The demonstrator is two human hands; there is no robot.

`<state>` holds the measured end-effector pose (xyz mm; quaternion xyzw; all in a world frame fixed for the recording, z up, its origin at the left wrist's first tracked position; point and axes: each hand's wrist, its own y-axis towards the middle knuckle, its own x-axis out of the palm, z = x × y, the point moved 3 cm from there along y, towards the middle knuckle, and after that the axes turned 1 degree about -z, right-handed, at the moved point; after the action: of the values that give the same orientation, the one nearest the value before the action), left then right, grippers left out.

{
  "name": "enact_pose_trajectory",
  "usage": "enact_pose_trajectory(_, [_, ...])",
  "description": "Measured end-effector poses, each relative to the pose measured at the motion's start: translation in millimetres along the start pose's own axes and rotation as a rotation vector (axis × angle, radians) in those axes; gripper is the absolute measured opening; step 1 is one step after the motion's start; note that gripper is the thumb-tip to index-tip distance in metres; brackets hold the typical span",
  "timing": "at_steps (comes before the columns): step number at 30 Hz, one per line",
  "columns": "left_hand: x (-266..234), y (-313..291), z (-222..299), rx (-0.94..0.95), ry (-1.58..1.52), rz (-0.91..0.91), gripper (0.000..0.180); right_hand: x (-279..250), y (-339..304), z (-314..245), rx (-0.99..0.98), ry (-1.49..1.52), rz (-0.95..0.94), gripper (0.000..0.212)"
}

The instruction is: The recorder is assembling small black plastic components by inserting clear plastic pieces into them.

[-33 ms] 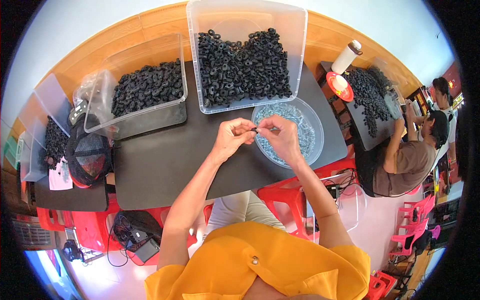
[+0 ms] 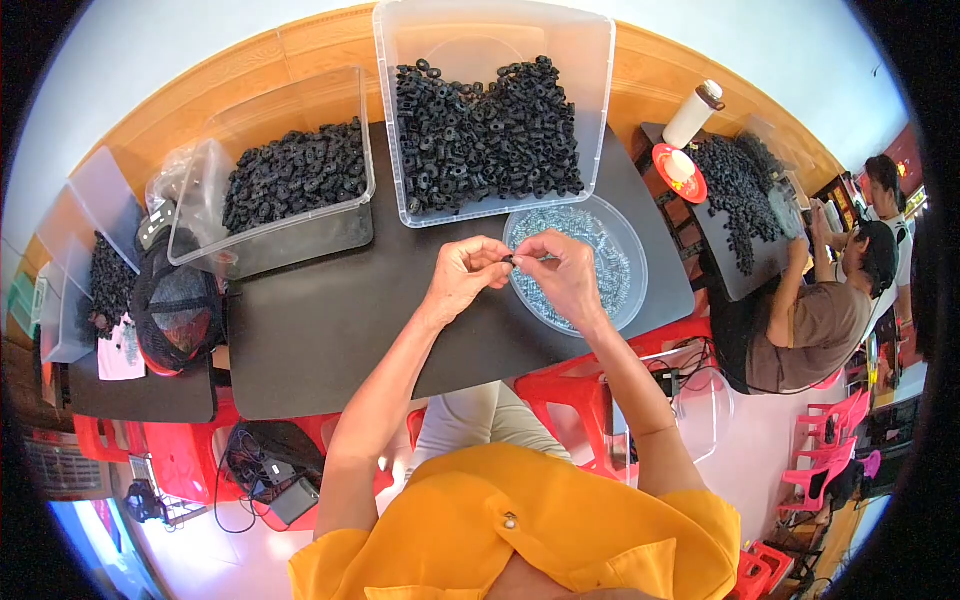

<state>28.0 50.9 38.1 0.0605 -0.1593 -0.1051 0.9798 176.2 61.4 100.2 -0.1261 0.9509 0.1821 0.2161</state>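
Above the dark table, my left hand and my right hand meet fingertip to fingertip. Between them is a small black plastic part, pinched from both sides and mostly covered by the fingers. My right hand is over the left side of a round see-through tub that holds many small shiny metal pieces, perhaps springs or screws. Just beyond both hands, a tall see-through bin contains a heap of loose black plastic parts.
A second bin of black parts sits at the left, near a black mesh-backed cap. On the right, a co-worker sits by another table with piled black parts, a white bottle and a red plate. Red stools stand below.
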Motion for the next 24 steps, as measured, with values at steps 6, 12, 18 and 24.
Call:
enact_pose_trajectory(6, [-7, 3, 1, 0.014, -0.02, 0.054, 0.014, -1, 15, -5, -0.199, -0.08, -0.056, 0.009])
enact_pose_trajectory(12, [-12, 4, -2, 0.011, -0.006, 0.089, 0.012, -14, 94, 18, -0.427, -0.58, 0.26, 0.012])
enact_pose_trajectory(18, [-14, 4, -8, 0.01, -0.007, 0.112, 0.012, 4, 137, 39, -0.487, -0.936, 0.142, 0.016])
enact_pose_trajectory(24, [-11, 3, -6, 0.013, -0.028, 0.107, 0.012, 12, 144, 39, -0.516, -1.01, 0.075, 0.014])
